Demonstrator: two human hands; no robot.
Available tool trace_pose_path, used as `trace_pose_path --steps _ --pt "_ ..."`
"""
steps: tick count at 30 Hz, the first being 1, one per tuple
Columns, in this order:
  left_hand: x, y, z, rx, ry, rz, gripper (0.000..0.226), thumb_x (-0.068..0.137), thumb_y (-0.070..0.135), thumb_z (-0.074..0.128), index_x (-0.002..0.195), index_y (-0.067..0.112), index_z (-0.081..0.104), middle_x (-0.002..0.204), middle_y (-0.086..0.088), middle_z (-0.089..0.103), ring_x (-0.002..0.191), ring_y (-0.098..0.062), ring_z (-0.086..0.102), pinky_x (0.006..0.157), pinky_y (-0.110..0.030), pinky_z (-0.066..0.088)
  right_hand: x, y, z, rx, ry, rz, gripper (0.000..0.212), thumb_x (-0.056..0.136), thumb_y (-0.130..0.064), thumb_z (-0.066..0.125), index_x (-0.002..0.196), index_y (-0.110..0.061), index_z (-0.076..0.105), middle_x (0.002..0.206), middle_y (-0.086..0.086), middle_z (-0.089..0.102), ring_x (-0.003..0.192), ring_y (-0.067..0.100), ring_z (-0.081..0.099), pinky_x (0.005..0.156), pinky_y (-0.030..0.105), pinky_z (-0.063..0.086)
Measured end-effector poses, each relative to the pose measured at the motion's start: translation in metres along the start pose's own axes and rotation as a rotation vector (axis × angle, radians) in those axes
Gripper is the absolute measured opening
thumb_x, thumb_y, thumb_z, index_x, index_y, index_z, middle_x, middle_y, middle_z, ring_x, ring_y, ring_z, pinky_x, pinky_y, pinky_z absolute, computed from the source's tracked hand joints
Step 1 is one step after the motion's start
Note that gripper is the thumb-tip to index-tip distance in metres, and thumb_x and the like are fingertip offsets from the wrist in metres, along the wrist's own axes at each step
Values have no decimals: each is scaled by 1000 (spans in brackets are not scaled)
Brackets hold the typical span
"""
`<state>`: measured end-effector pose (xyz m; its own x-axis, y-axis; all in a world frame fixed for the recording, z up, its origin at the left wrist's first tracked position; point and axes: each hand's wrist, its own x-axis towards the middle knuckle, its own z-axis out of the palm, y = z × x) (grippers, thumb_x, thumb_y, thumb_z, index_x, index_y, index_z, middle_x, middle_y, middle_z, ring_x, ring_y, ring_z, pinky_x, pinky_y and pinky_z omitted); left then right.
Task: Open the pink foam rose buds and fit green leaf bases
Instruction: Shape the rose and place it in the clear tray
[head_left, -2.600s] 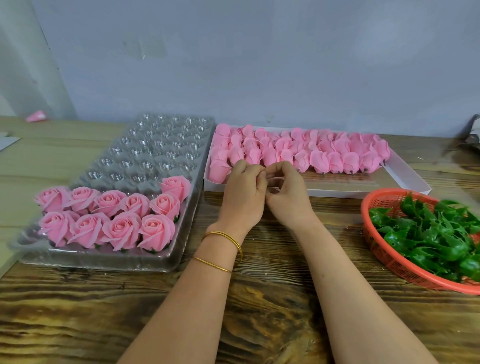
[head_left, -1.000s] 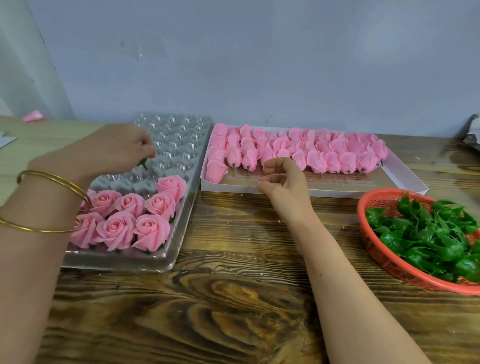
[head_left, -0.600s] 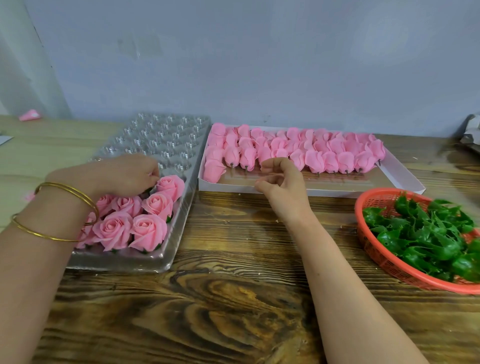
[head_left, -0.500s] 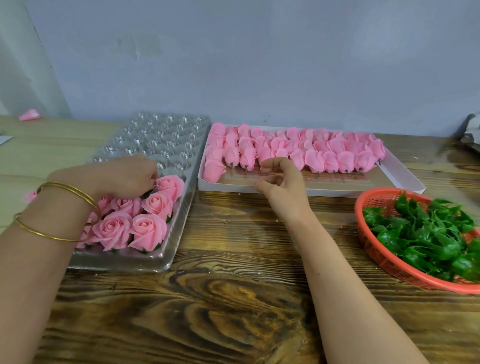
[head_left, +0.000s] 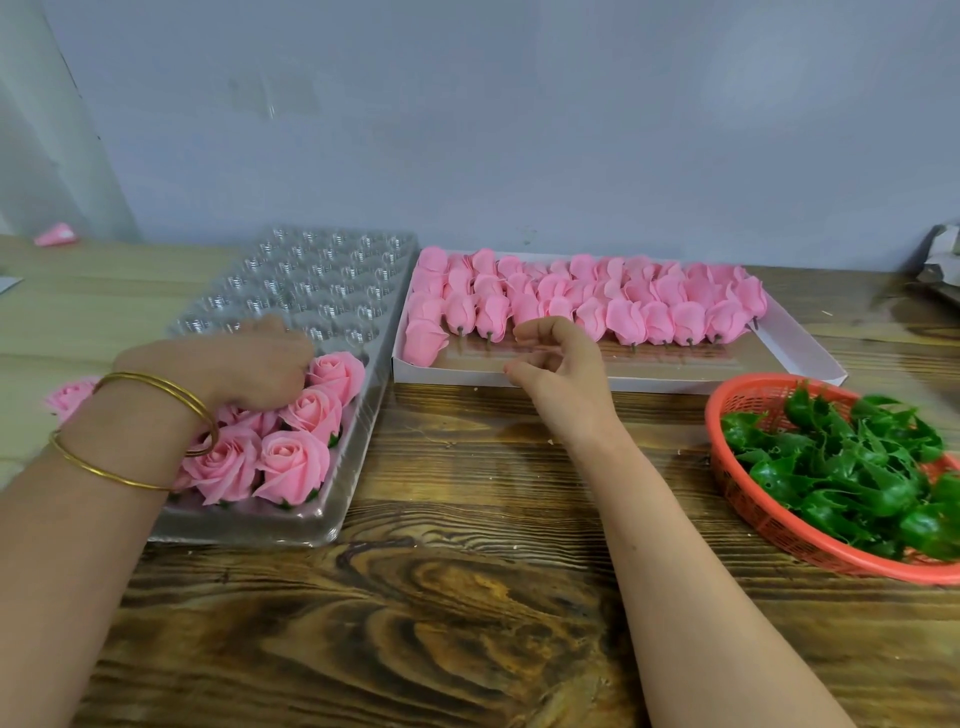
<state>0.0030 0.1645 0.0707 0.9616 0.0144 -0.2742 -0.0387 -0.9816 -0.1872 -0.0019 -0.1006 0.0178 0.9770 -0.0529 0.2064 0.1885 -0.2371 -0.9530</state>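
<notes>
- The step in hand appears to be setting a finished rose into the clear plastic tray (head_left: 322, 275). The left hand (head_left: 244, 366) lies knuckles-up on the tray's near rows, its fingertips down among the opened roses (head_left: 293, 465).
- The left hand's fingers are hidden under its own back, so it cannot be told whether they pinch a rose or merely press on one.
- Two gold bangles (head_left: 156, 395) sit on the left wrist, which covers part of the rows.
- The opened roses fill only the near end of the tray, with green showing under some of them. The cups farther back hold nothing, so by that measure the job is in its early part.
- The right hand (head_left: 563, 376) hovers just in front of the white box (head_left: 795, 343), fingers loosely curled and thumb apart, holding nothing.
- The pink foam rose buds (head_left: 623, 312) lie closed in rows in that box, short stems pointing toward the person.
- The green leaf bases (head_left: 857, 467) are heaped in the orange basket (head_left: 737, 395) at the right, on the wooden table (head_left: 467, 597), well apart from both hands.
- The next move likely calls for the right hand to pick one bud from the front row without disturbing its neighbours. Soft foam petals would crease under a hard pinch, so a light hold near the stem seems wise.
</notes>
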Motion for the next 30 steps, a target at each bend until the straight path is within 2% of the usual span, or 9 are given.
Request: trace_pose_path --steps 3,7,11,13,16,19,21,25,30 --pt "0 1 1 -3 -25 3 22 95 -1 37 110 -3 52 118 -23 47 91 -24 42 89 -34 45 0 0 0 -3 -3 0 31 78 1 66 103 -17 62 96 -6 63 74 9 54 76 25 50" --pt "2 -2 4 -21 -45 -5 24 94 2 37 114 -2 50 116 -20 40 107 -32 51 93 -36 46 1 2 -1 -9 -5 2 29 78 1 66 100 -18 64 93 0 65 73 9 55 76 27 51" --pt "2 -2 7 -57 -30 -43 23 93 3 38 114 -1 49 102 -11 28 104 -29 42 91 -31 40 1 2 0 -22 -4 8 28 77 -1 66 99 -19 65 96 5 67 72 8 54 74 25 50" --pt "3 -3 8 -60 -27 -51 23 93 4 38 114 -1 47 109 -14 31 104 -28 37 94 -32 37 1 2 -1 -32 -6 10 28 77 -2 66 98 -20 65 95 5 68 71 8 54 73 26 50" --pt "5 -3 10 -89 -60 -37 27 95 5 38 121 -1 43 129 -20 35 120 -32 41 101 -33 37 0 2 -1 -48 -6 8 27 77 -2 66 95 -22 65 94 11 69 72 11 56 72 27 50" --pt "5 0 9 -140 -92 -31 25 97 2 36 121 -1 40 130 -19 39 120 -28 43 92 -27 36 0 2 -1 -48 -7 10 26 77 -2 66 94 -22 65 91 10 69 73 12 56 73 28 49" --pt "5 0 9 -161 -98 -24 29 99 3 35 127 -1 37 135 -19 38 124 -27 41 95 -26 34 0 2 -1 -49 -12 13 26 77 -3 66 92 -24 64 82 5 66 71 11 55 70 25 48" --pt "3 0 10 -183 -105 -20 52 103 11 34 150 2 13 156 -19 18 142 -31 26 114 -36 27 0 2 -1 -50 -12 19 26 77 -3 66 90 -25 64 84 10 67 71 12 56 68 24 46" --pt "-1 2 9 -193 -118 -11 59 104 15 35 154 10 2 160 -15 7 146 -31 20 116 -37 23 0 2 -1 -65 -16 11 25 76 -4 67 91 -25 65 85 6 68 66 4 54 64 20 46"
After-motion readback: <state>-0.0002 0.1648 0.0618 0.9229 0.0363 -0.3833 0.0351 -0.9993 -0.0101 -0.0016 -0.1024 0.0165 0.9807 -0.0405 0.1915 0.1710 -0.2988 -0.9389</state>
